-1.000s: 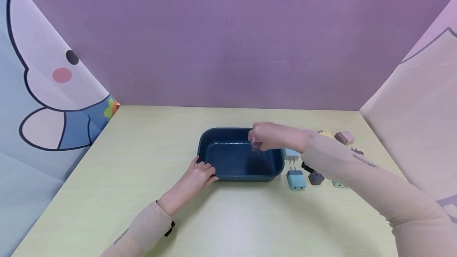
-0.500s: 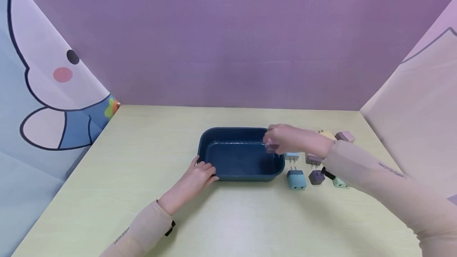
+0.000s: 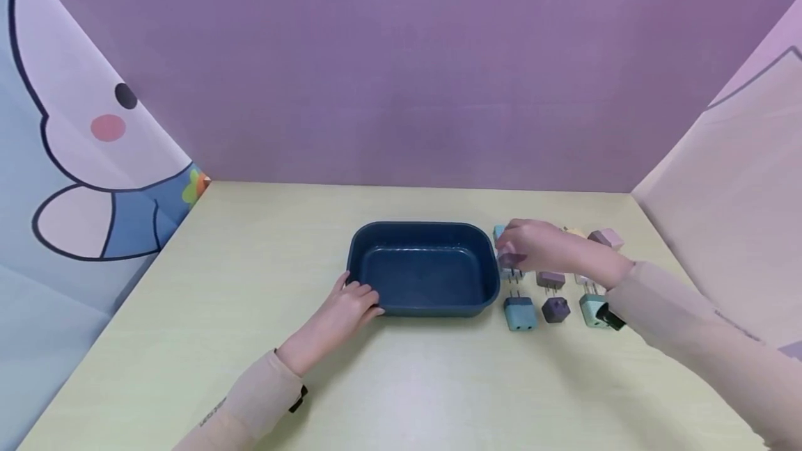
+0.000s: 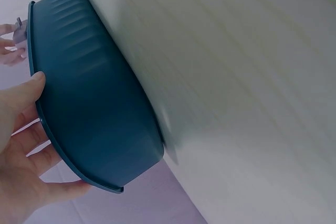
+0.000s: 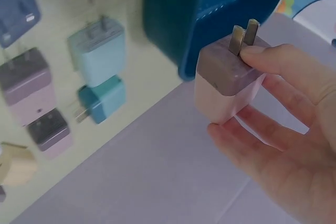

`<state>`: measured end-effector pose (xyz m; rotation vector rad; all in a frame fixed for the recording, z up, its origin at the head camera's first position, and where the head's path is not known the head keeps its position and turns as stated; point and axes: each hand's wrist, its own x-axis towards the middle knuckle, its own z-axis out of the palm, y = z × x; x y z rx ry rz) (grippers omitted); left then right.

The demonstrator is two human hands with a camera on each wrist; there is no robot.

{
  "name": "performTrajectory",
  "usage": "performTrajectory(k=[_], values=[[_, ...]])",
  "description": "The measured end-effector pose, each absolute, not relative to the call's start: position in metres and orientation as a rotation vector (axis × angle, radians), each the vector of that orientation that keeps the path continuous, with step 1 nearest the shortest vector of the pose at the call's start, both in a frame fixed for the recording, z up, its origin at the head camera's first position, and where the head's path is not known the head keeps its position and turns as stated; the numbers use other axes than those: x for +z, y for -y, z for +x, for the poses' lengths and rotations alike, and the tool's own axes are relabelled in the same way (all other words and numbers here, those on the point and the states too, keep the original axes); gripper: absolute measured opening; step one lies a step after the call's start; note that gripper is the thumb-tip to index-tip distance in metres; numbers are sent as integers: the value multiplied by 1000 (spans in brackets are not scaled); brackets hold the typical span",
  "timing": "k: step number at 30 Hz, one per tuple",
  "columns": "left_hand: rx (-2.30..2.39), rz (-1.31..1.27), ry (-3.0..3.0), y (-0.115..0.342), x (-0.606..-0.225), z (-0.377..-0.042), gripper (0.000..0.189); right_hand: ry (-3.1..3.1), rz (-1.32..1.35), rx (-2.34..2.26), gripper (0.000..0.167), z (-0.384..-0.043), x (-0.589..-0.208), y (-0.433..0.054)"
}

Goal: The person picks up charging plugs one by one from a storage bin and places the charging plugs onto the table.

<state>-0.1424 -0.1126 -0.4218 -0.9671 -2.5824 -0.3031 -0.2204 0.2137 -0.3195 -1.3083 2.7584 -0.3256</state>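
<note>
My left hand [image 3: 332, 322] holds the near left corner of a dark blue plastic tub [image 3: 432, 312]. In the left wrist view its thumb [image 4: 35, 80] lies on the outer wall, with the other fingers over the rim. My right hand [image 3: 541, 246] is just right of the tub, above a group of chargers. Between thumb and fingers it pinches a pink and grey-mauve plug charger [image 5: 218, 87], whose two metal prongs point up in the right wrist view. Nothing shows on the visible floor of the tub.
Several chargers lie right of the tub, among them a blue one [image 3: 521, 314], a dark purple one [image 3: 555, 310], a green one [image 3: 592, 310] and a pink one [image 3: 606, 238]. A purple backdrop [image 3: 407, 89] stands behind the pale table [image 3: 263, 242].
My right hand has moved right, from over the tub to beyond its right rim, with the pink charger still pinched. The left hand stays on the tub's corner.
</note>
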Motion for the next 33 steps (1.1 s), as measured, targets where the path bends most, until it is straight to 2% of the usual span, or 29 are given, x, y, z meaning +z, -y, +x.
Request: performTrajectory(k=[6, 18, 33], values=[[-300, -968, 2566, 113, -423, -143, 16, -2779, -1235, -371, 25, -218, -318, -232], [-329, -953, 2583, 113, -421, -142, 15, -2829, -1032, -343, 35, -211, -329, -267], [-311, -951, 2588, 112, -421, -143, 17, -2918, -1077, -300, 28, -209, -341, -308]])
